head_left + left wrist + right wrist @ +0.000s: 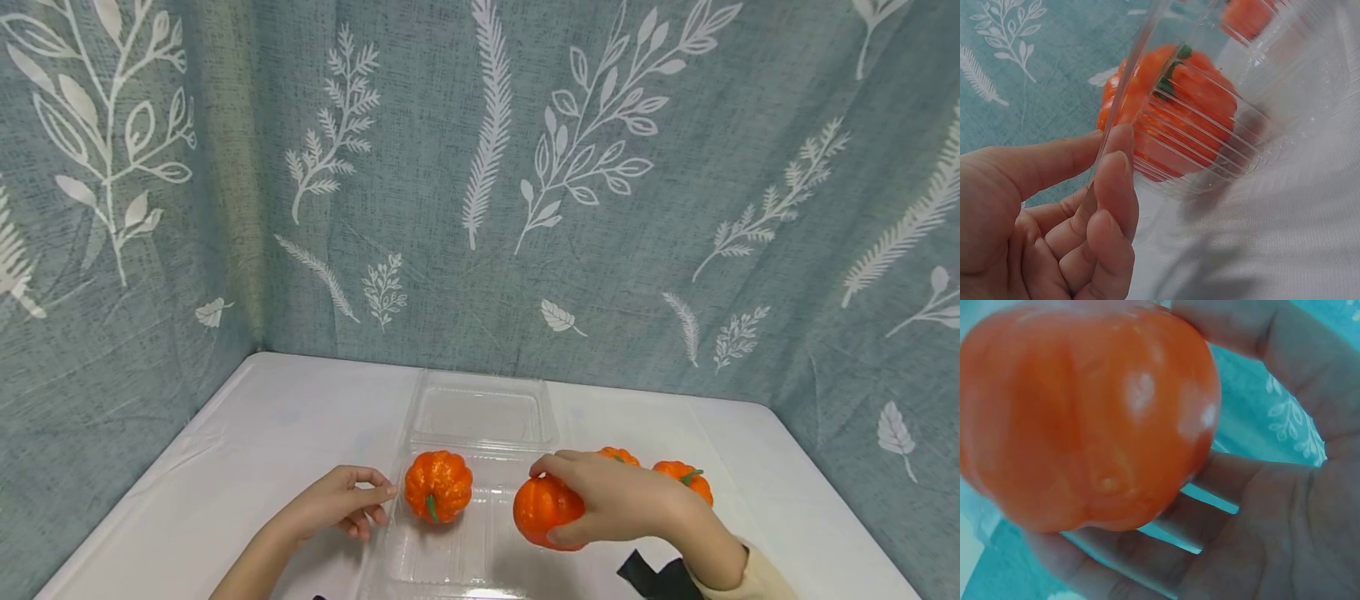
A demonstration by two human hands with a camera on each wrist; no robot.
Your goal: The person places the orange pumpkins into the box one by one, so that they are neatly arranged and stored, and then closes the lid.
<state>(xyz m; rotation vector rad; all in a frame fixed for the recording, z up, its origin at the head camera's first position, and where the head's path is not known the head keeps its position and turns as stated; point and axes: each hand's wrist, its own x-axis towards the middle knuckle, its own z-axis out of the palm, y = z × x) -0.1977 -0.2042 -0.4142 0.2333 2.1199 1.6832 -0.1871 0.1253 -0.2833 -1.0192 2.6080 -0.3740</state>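
Backdrop, biggest: grey-green fabric curtain with white leaf prints (435,208), hanging behind the container and out to both sides. Next, your white-covered table (285,433), under everything. On it, your clear, rectangular, ribbed plastic container (420,562), its matching clear lid (480,412) lying back on the far side.

Your right hand (611,496) is over the container's right part, fingers and thumb curled round a glossy orange ribbed pumpkin (543,510). Can't tell if that one touches the container's floor. Your left hand (337,504) is at the container's left edge; left wrist view has your fingers pinching the thin plastic rim, the lower ones curled.

Second pumpkin, orange, ribbed, green-stemmed (438,483), sits inside the container's left half, stem facing you, just beside your left hand but not gripped. Two more orange ones are right of the container, beyond your right arm: one with a green stem showing (684,481), one mostly covered by your hand (619,454). Smallest: a flat black piece (637,573), right of the container by your right wrist; can't tell what it is.
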